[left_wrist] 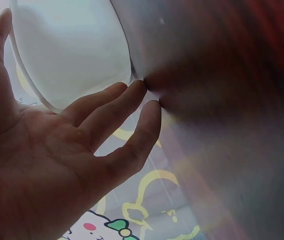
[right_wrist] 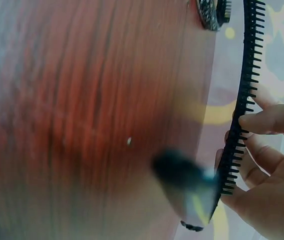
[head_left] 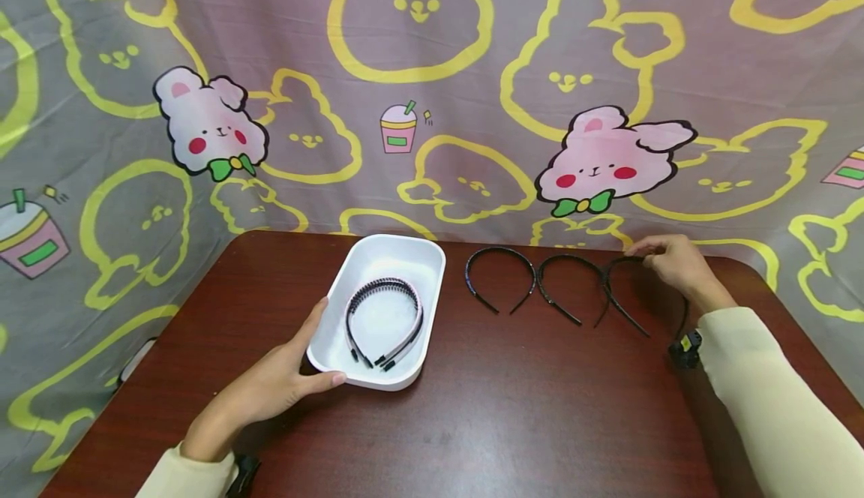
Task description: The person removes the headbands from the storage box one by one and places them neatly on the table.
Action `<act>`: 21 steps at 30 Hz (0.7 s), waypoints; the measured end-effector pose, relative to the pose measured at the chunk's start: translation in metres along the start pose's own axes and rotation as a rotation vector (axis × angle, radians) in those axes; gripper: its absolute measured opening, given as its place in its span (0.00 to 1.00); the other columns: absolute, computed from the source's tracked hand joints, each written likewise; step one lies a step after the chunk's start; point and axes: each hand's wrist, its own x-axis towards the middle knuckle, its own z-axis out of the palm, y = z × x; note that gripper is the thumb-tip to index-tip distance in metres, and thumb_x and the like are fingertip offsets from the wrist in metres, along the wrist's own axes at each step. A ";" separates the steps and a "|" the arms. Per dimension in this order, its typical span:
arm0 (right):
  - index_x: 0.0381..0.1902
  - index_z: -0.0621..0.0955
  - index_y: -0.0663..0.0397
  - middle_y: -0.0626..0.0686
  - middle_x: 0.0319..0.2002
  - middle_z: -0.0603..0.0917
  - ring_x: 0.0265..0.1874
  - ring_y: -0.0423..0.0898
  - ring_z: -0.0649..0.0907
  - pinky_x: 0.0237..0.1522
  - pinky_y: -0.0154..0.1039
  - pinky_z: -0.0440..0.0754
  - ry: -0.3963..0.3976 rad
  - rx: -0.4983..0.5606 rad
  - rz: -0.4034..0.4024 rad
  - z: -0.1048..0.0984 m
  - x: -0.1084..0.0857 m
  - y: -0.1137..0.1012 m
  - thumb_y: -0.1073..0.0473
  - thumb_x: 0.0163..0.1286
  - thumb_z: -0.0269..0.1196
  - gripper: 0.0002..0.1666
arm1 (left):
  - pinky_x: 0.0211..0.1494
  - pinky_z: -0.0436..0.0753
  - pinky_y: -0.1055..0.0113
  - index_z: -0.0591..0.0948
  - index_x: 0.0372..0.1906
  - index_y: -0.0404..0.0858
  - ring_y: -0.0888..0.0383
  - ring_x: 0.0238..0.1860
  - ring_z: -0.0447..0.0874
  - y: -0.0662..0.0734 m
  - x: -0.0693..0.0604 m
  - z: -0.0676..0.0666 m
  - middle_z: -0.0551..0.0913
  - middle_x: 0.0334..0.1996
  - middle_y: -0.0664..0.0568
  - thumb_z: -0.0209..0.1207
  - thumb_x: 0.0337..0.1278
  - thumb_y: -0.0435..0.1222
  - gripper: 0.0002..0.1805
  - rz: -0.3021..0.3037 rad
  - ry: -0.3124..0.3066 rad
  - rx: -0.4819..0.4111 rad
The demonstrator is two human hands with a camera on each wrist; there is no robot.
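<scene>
A white plastic tub (head_left: 394,382) sat on the left half of the brown tabletop (head_left: 513,400), with its far end near the back edge. Inside were a few headbands, bunched together so that I could not tell how many. One was a black toothed headband (head_left: 383,285), and one was a pale headband (head_left: 409,342) with black tips. Their round tops pointed toward the back of the tub.

The left hand (head_left: 280,378) held the tub's near left corner, its thumb on the near rim and its fingers spread wide along the outside.

The right hand (head_left: 678,265) pinched the top of a thin black headband (right_wrist: 239,102) between thumb and fingers, near the back right corner of the tabletop. This headband had a row of short teeth, like a comb. I could not tell if it touched the tabletop. One leg crossed over the dark middle headband (head_left: 570,258) beside it. Next to that, toward the tub, lay a dark headband with bluish bits (head_left: 499,250).
</scene>
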 end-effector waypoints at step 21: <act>0.47 0.86 0.73 0.67 0.43 0.88 0.32 0.34 0.77 0.33 0.32 0.76 0.019 0.057 0.014 -0.005 0.007 0.019 0.78 0.64 0.56 0.17 | 0.65 0.75 0.41 0.38 0.87 0.50 0.42 0.63 0.80 0.000 0.000 0.000 0.65 0.78 0.32 0.72 0.59 0.57 0.65 -0.006 -0.002 0.008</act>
